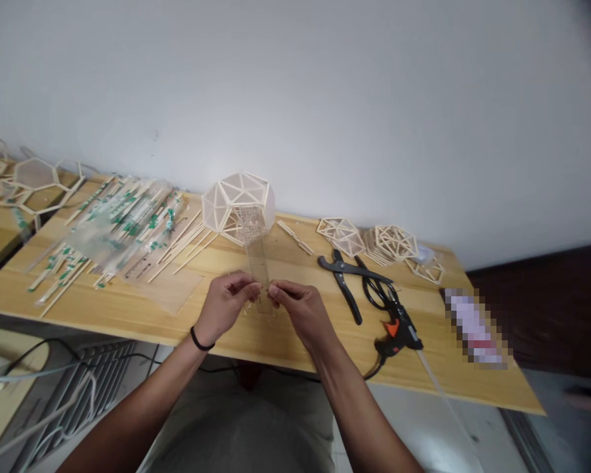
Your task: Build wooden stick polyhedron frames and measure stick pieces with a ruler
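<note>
A long clear ruler (257, 253) with grid lines lies lengthwise before me, its far end overlapping a polyhedral frame of pale sticks and translucent panels (240, 192). My left hand (226, 303) pinches the ruler's left edge near its close end. On the opposite edge, my right hand (298, 305) is closed, thumb and fingers pressed together close to the ruler. Whether either hand also holds a small piece is too small to tell. Tiny pale bits lie on the table around the ruler's near end.
Bagged sticks with green marks (138, 210) and loose sticks (182, 243) lie left. To the right are pliers (347, 289), black-handled scissors (374, 292), a glue gun (396, 335) with its cable, and stick frames (396, 243). The table's front edge runs below my hands.
</note>
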The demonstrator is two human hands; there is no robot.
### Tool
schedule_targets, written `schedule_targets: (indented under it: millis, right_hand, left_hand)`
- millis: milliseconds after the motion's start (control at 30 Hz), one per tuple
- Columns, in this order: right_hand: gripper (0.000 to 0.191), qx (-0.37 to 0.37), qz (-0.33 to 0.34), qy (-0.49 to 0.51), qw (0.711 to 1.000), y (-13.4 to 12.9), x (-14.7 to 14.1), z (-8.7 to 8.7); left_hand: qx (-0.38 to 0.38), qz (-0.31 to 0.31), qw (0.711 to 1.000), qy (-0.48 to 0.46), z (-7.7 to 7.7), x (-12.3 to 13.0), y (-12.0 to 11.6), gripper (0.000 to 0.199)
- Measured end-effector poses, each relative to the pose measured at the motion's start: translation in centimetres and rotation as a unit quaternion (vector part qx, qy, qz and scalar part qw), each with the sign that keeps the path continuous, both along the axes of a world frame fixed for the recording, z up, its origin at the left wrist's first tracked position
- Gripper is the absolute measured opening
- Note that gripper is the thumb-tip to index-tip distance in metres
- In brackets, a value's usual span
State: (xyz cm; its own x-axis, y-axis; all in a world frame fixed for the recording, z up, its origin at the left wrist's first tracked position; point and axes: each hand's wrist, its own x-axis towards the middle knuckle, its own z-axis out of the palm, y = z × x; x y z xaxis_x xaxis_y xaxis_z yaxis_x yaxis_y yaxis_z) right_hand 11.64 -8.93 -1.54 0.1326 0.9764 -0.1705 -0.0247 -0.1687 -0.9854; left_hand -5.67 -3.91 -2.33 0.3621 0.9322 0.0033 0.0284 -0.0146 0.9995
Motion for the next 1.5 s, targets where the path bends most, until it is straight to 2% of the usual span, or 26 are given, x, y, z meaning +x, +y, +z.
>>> schedule_targets:
  millis: [233,367,467,600,833,1000,1200,1333,1433,1500]
  right_hand:
    - [0.035,-0.012,0.028,0.010,0.999,0.1,0.3,0.0]
    - [0.042,-0.009,0.035,0.033,0.999,0.1,0.2,-0.5]
    - [0.046,-0.005,0.028,0.033,0.999,0.2,-0.2,-1.0]
    - [0.044,0.007,0.033,-0.022,0.999,0.7,0.0,-1.1]
    - [0.019,0.029,0.052,-0.122,0.991,2.3,1.3,-1.2]
    - [0.024,0.070,0.056,-0.141,0.986,2.7,0.5,-0.8]
    - [0.032,0.079,0.079,-0.144,0.983,1.7,-0.7,0.8]
    - [0.023,0.104,0.077,-0.178,0.975,0.6,-0.3,1.9]
    - [0.024,0.072,0.040,-0.194,0.977,-1.0,1.4,1.8]
    - [0.042,0.037,-0.020,-0.206,0.978,-2.8,3.0,1.0]
  left_hand:
    - [0.008,0.013,1.000,0.010,-0.2,-0.4,0.2,0.025]
    - [0.006,0.028,1.000,0.003,-0.3,-1.1,0.3,0.029]
    - [0.003,0.016,1.000,-0.009,-0.1,-1.6,0.3,0.032]
    - [-0.010,-0.016,0.999,-0.044,0.3,-2.3,0.3,0.034]
    - [-0.050,-0.039,0.997,-0.036,-0.4,-2.6,-0.4,0.029]
    - [-0.047,-0.042,0.998,-0.015,-1.3,-1.6,-1.4,0.028]
    - [-0.020,-0.037,0.999,0.017,-1.7,-0.6,-1.9,0.031]
    - [-0.002,-0.062,0.997,0.034,-1.1,0.2,-2.1,0.031]
    - [0.018,-0.066,0.996,0.056,-0.5,-0.3,-1.7,0.029]
    - [0.056,-0.041,0.994,0.081,-0.4,-1.5,-1.1,0.022]
